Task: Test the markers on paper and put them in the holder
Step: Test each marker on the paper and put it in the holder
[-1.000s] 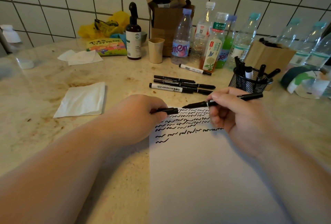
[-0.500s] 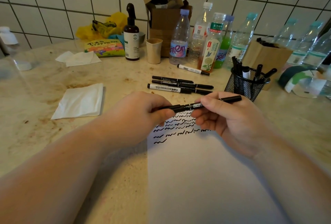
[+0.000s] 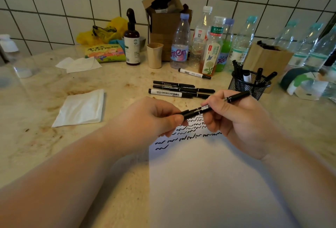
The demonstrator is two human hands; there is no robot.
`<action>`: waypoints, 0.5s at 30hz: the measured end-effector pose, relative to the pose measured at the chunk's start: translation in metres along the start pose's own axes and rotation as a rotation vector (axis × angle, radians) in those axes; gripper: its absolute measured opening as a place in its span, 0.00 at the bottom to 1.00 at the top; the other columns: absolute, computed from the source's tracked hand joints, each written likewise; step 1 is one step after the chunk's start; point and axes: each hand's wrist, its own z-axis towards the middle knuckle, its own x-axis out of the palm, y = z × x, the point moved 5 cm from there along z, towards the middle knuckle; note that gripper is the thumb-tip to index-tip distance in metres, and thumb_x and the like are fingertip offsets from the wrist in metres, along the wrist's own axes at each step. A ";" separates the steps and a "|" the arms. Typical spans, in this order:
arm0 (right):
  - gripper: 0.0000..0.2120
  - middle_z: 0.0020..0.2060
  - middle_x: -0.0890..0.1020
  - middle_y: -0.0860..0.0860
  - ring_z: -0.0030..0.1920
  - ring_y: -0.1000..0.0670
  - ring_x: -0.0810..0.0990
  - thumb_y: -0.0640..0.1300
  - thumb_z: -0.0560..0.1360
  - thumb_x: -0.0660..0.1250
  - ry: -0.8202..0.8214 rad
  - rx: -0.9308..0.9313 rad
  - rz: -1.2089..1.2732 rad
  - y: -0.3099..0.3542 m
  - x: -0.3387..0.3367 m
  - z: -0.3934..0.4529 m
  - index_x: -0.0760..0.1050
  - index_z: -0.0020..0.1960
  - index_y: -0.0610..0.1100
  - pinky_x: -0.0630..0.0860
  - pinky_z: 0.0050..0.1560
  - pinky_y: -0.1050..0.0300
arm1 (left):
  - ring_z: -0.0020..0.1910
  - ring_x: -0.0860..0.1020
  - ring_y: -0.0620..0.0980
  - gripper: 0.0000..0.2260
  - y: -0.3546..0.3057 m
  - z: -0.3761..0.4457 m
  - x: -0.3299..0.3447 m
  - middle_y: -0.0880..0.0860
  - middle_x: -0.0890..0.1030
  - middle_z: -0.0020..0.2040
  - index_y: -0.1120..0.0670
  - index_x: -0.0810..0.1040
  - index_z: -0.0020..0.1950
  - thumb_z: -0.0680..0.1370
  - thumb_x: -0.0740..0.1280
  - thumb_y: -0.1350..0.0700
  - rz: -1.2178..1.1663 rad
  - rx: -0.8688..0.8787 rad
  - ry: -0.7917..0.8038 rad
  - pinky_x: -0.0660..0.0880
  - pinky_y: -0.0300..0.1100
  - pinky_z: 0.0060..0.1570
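Both hands hold one black marker [image 3: 200, 109] level above the white paper [image 3: 209, 182]. My left hand [image 3: 154, 118] pinches the cap end, which is pushed onto the marker. My right hand [image 3: 234, 118] grips the barrel, whose far end sticks out towards the black mesh holder [image 3: 249, 85]. The holder stands at the right with several markers upright in it. Wavy black test lines [image 3: 189, 133] cover the paper's top. Several more markers [image 3: 178, 89] lie side by side beyond my hands, and one white-bodied marker [image 3: 194, 73] lies further back.
A folded napkin [image 3: 80, 108] lies left on the stained counter. Along the tiled wall stand a brown spray bottle [image 3: 132, 43], a beige cup [image 3: 154, 54], cardboard boxes [image 3: 163, 27], several plastic bottles [image 3: 212, 45] and a snack packet [image 3: 105, 53]. A paper bag [image 3: 265, 58] stands behind the holder.
The cap in my left hand and the marker in my right hand came together; the cap is now on. Both hands rose slightly off the paper.
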 end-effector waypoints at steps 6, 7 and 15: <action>0.06 0.31 0.79 0.48 0.32 0.51 0.75 0.46 0.71 0.70 -0.207 -0.139 0.042 0.013 -0.024 0.003 0.84 0.43 0.46 0.72 0.36 0.57 | 0.38 0.82 0.44 0.07 0.008 0.002 -0.009 0.45 0.83 0.36 0.40 0.81 0.49 0.77 0.65 0.42 0.229 -0.031 -0.114 0.81 0.49 0.47; 0.06 0.33 0.79 0.48 0.34 0.51 0.76 0.44 0.73 0.68 -0.252 -0.164 0.089 0.017 -0.032 0.003 0.84 0.44 0.45 0.73 0.38 0.57 | 0.39 0.82 0.42 0.07 0.009 0.001 -0.011 0.45 0.83 0.37 0.40 0.81 0.50 0.78 0.65 0.42 0.301 -0.036 -0.136 0.81 0.47 0.46; 0.07 0.36 0.81 0.54 0.38 0.54 0.80 0.46 0.78 0.63 -0.683 -0.499 -0.383 0.046 -0.077 -0.005 0.78 0.52 0.54 0.78 0.42 0.57 | 0.34 0.79 0.41 0.08 0.014 -0.001 -0.011 0.43 0.82 0.35 0.40 0.80 0.47 0.78 0.63 0.42 0.478 -0.043 -0.151 0.77 0.38 0.35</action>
